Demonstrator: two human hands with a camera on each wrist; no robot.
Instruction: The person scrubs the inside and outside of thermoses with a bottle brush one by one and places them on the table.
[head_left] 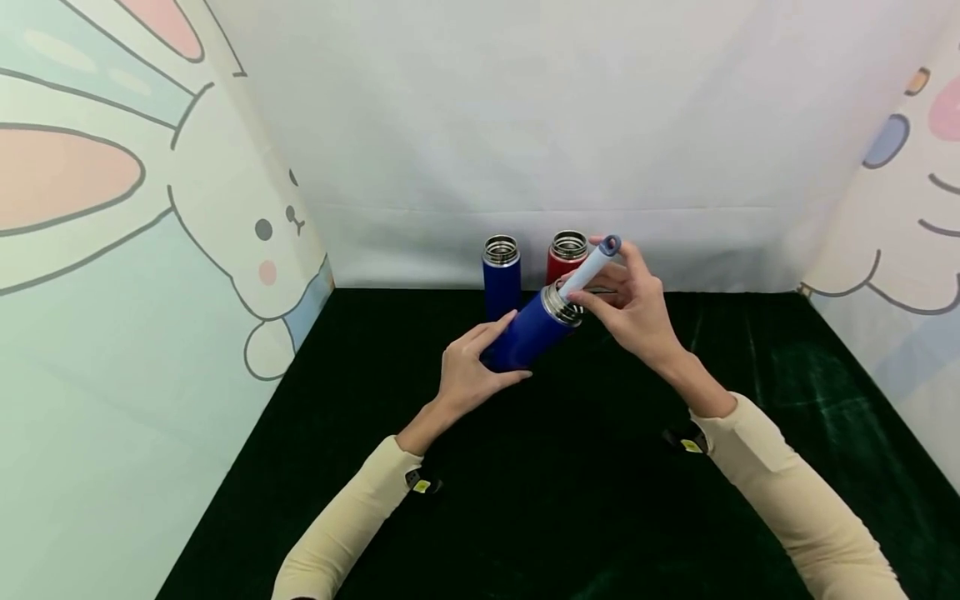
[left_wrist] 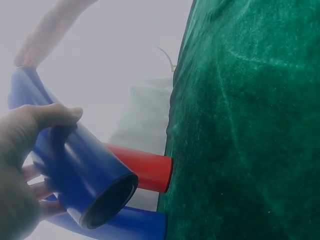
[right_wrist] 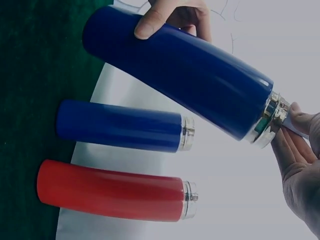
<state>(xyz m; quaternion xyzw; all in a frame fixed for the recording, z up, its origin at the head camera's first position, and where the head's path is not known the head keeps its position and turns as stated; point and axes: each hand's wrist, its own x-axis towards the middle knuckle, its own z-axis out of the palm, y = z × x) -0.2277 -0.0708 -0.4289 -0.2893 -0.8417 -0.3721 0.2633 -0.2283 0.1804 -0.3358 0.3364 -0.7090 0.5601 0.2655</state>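
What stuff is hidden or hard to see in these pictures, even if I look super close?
Head view: the lower end of the light-blue stick, hidden inside the tilted blue bottle.
Head view: the lower part of the red bottle, behind the tilted blue bottle.
Right wrist view: part of the right hand, cut off by the right edge.
Left wrist view: the right hand's fingers, blurred by haze.

From my remote seat I am viewing a flat surface (head_left: 600, 517) covered in dark green, velvety cloth, pale streaks crossing its right side. Near its far edge, a blue bottle (head_left: 502, 287) and a red bottle (head_left: 557, 268) are standing upright, side by side but apart.
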